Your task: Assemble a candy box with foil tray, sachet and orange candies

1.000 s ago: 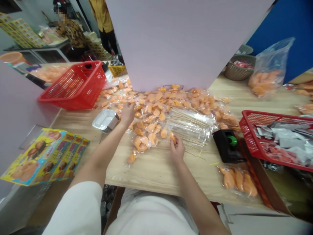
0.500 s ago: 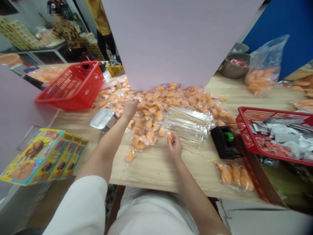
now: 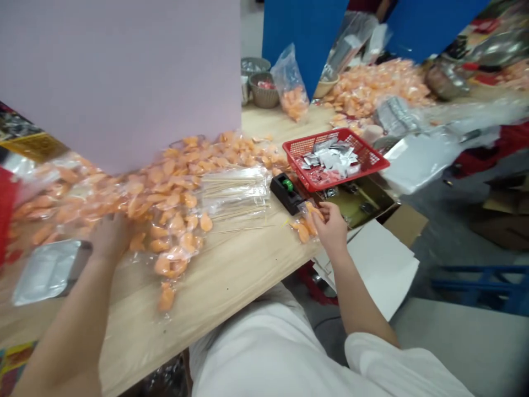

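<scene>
Red basket [image 3: 5, 220] cut off leftward, left hand [image 3: 111, 237] blurred

"What sits right of centre?"
"A black tape dispenser [image 3: 287, 193] with a green core, just beside a red plastic basket [image 3: 297, 160] of silver sachets [image 3: 330, 160]."
"And further up?"
"A woven basket [image 3: 263, 96] near a blue partition [image 3: 303, 38]."

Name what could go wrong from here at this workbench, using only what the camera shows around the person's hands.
The right hand works by the wooden table's edge, so the wrapped orange pieces could slide into the open cardboard box below. The black tape dispenser sits close enough to be knocked. The thin wooden skewers might snag the plastic near the left hand.
</scene>
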### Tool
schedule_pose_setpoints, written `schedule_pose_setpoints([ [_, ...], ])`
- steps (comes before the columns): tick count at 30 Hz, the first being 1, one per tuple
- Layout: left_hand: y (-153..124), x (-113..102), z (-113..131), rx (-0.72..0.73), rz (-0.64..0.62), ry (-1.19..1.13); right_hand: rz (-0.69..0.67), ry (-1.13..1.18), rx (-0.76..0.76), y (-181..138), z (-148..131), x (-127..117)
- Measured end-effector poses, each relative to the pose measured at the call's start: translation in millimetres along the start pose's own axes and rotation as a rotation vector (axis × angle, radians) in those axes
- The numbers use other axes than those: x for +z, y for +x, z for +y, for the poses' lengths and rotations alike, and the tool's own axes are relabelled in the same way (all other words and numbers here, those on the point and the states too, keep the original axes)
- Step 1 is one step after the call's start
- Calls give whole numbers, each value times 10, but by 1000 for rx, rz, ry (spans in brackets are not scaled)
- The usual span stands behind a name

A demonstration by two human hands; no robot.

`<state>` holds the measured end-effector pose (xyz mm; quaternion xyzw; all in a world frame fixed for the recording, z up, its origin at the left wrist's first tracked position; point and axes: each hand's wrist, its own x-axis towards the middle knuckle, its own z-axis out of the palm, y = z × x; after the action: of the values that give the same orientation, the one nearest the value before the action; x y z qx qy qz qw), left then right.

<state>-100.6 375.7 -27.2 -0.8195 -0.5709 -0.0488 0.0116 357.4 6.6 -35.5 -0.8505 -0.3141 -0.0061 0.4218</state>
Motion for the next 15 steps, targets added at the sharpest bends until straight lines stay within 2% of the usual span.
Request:
schedule_pose_setpoints([
  [2, 39, 26, 0, -35, 18, -67, -62, -166, 35, 86, 206, -31],
  [4, 69, 6, 22, -57, 53, -143, -97, -324, -39, 96, 339, -13],
  [7, 54, -106, 110, -60, 131, -209, 52, -432, -245, 2, 372, -16],
  [10, 19, -207, 276, -51, 202, -200, 261, -342, -424, -94, 214, -12],
  [12, 30, -185, 413, -3, 146, -179, 334, -235, -549, -154, 15, 102],
  [13, 44, -146, 485, -1, 122, -161, 333, -165, -625, -201, -111, 205],
  [15, 73, -39, 626, 1, 16, -100, 218, -10, -782, -335, -400, 483],
])
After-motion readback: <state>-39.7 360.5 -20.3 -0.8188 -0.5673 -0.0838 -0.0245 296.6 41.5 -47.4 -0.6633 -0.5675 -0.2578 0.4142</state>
